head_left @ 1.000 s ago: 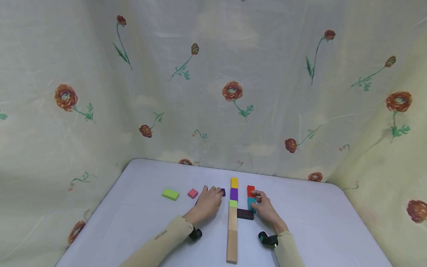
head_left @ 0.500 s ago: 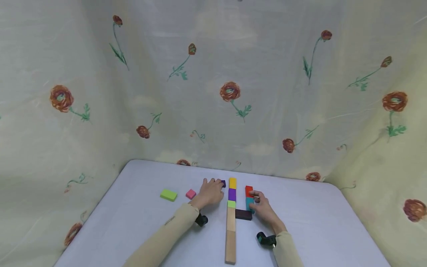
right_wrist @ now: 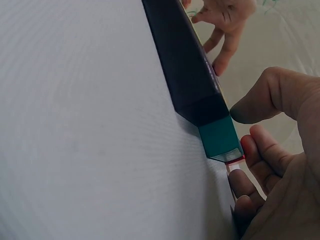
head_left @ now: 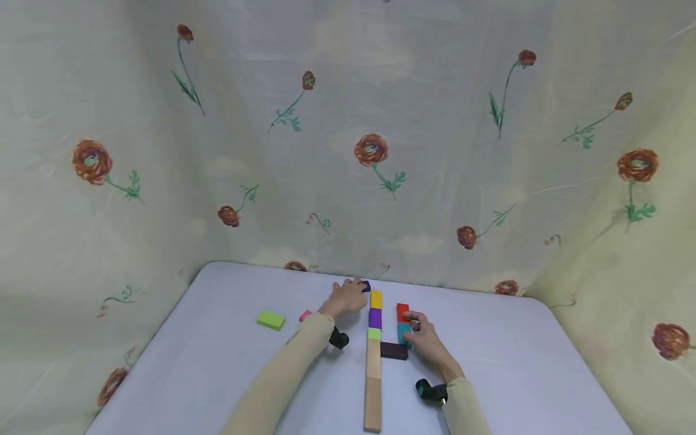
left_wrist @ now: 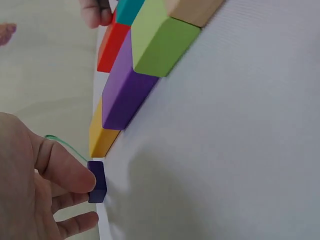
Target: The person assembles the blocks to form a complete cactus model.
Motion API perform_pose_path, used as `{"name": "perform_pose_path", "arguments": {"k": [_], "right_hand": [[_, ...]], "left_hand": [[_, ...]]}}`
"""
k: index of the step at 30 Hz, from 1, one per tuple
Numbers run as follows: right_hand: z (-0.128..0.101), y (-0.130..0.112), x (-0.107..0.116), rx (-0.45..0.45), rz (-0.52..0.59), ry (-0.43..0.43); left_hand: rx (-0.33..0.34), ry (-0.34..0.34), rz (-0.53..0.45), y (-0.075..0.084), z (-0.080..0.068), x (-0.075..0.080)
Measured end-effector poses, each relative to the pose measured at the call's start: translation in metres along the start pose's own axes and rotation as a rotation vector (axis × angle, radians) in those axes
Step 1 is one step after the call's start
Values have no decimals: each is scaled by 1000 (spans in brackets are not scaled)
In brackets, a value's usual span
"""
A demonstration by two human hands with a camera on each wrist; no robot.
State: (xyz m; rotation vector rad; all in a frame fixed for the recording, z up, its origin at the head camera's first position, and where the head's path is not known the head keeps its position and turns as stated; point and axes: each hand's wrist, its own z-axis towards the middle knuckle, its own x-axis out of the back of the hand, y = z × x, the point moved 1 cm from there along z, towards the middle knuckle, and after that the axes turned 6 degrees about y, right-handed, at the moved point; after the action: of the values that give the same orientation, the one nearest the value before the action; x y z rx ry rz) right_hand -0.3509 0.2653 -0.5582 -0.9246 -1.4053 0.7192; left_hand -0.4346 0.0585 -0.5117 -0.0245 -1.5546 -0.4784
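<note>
Floral curtain (head_left: 348, 121) hung behind and to both sides. White bench (head_left: 217, 374) below it, carrying everything else.

Down the middle, a line of blocks touching end to end: long wooden bar (head_left: 373, 386) nearest, then small light-green cube (head_left: 374, 333), purple block (head_left: 375, 318), yellow block (head_left: 376, 299) farthest. Just right of that line, dark brown block (head_left: 394, 350) lying crosswise, with teal block (head_left: 403, 331) and red block (head_left: 402, 312) in a short row beyond it. Well off to the left, flat green block (head_left: 270, 319) and small pink block (head_left: 305, 315), the latter partly hidden by the left sleeve.

Left hand (head_left: 345, 296) reached to the far end of the line, thumb and fingers pinching small dark purple cube (left_wrist: 96, 181) just past the yellow block, near the bench's back edge. Right hand (head_left: 423, 335) beside the short row, fingers curled, fingertips (right_wrist: 250, 145) against the red block at the teal block's end; whether gripping or merely touching, impossible to tell.
</note>
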Motion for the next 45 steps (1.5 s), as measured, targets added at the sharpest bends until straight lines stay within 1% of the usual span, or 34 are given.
{"name": "perform_pose_path", "arguments": {"k": [6,9,14,20,27,39,42,45], "right_hand": [[-2,-1,0,2,6,-11],[-4,-3,0,-10,14,-12],[-3,-2,0,-39,10,-10],[3,1,0,-47,-17,-12],[1,0,-1,-35,-21,-13],[1,1,-2,-46,-14,-11],[0,0,-2,-50,-10,-10],[0,-1,-1,-50,-12,-8]], "left_hand": [[10,-8,-95,7,5,-4],[5,-12,-116,10,5,-7],[-27,-22,-137,12,7,-9],[-47,-35,-130,14,8,-12],[-64,-34,-90,14,7,-13],[-63,-71,-90,14,4,-14],[-72,-61,-78,13,5,-16],[-104,-20,-67,10,6,-16]]}}
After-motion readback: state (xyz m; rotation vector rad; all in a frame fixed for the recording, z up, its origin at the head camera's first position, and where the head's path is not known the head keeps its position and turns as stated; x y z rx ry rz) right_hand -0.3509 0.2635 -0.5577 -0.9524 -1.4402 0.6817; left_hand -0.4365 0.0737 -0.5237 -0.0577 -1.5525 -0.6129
